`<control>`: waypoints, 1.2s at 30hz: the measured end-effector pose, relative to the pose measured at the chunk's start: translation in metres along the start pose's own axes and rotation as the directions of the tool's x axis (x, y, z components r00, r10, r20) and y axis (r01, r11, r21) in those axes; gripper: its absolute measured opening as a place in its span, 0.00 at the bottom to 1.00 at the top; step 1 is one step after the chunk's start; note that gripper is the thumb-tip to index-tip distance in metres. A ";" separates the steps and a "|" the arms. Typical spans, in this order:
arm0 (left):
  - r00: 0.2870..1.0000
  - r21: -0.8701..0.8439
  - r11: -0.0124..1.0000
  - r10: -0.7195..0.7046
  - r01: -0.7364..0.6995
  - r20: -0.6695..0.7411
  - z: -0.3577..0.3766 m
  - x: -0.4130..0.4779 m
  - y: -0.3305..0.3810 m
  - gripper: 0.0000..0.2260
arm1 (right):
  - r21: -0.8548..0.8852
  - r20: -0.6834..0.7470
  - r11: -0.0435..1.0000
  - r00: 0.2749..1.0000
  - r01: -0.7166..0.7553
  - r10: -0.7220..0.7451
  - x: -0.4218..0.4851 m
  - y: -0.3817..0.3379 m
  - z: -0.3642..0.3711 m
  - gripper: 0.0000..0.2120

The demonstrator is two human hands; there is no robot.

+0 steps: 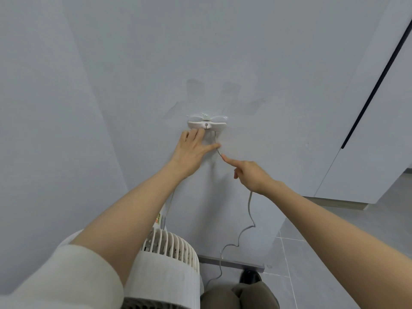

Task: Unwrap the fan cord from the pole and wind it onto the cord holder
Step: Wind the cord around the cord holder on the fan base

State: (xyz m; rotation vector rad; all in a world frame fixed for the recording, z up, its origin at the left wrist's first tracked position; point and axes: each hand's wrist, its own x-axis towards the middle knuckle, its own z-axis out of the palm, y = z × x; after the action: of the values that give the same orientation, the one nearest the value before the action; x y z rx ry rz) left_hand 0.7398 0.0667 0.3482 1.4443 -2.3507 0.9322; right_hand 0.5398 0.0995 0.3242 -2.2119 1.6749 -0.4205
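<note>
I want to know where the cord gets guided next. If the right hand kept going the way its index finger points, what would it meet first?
Probably the left hand, at its thumb.

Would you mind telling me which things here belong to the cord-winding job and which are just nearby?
Part of the job:
cord holder
fan cord
fan
left hand
right hand

Just nearby:
cabinet door
black shoe

One head-worn wide-angle view only; we look forward and down along both outstretched forearms toward a pale wall (245,52), close enough that it fills most of the frame; edges bow with lens distortion; the fan (166,264) sits directly beneath us at the bottom edge; tiled floor (312,264) shows lower right.
</note>
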 end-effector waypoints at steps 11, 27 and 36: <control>0.886 -0.784 0.413 -0.196 0.463 0.420 -0.010 0.002 -0.020 0.08 | 0.607 -0.218 0.786 0.926 -0.119 0.308 -0.011 -0.010 -0.050 0.09; 0.633 -0.780 -0.251 -0.468 0.573 0.617 -0.007 0.018 -0.030 0.09 | 0.164 -0.448 0.981 0.894 0.101 -0.017 0.018 -0.065 -0.059 0.05; 0.589 -0.788 -0.318 -0.532 0.526 0.608 -0.006 0.024 -0.050 0.10 | 0.228 -0.427 0.964 0.904 0.134 -0.025 0.030 -0.079 -0.058 0.05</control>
State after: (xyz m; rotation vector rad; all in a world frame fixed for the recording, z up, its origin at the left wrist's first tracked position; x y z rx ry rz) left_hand 0.7702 0.0379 0.3848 1.3602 -1.0886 -0.9618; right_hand 0.5916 0.0860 0.4113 -2.1039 1.6137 -1.1394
